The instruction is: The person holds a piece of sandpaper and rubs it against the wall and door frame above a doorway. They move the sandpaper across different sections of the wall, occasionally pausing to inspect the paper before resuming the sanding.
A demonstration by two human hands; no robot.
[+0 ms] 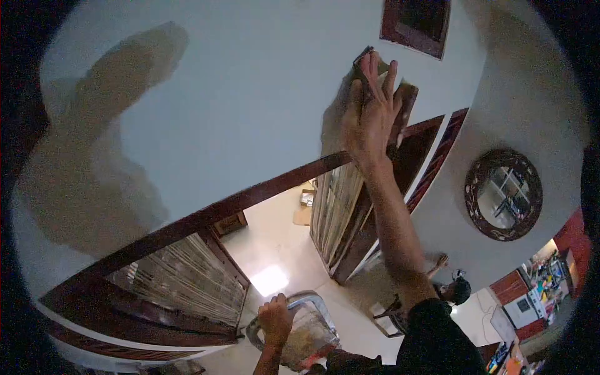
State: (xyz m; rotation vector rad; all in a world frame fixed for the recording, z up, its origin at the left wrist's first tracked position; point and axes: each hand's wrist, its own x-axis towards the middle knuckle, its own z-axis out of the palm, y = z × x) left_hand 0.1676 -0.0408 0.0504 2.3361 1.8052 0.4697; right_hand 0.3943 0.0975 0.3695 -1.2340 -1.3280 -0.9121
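My right hand (372,119) is raised high against the pale wall (250,87), above a dark wooden door frame. Its fingers press a brown, stiff-looking sheet (407,103) to the wall; it resembles sandpaper, but I cannot make out its exact kind. Edges of the sheet stick out beyond the fingers. Lower down, my left hand (275,322) has its fingers wrapped around a curved grey metal rail (315,303), which looks like the top of a stepladder. Below the rail is a worn, stained surface (306,337).
An open doorway with curtained doors (337,212) lies below the wall. A framed picture (415,28) hangs above my right hand, and a round mirror (504,195) at the right. Another person (459,290) stands below, near a chair (389,317). Cluttered shelves (550,287) are farther right.
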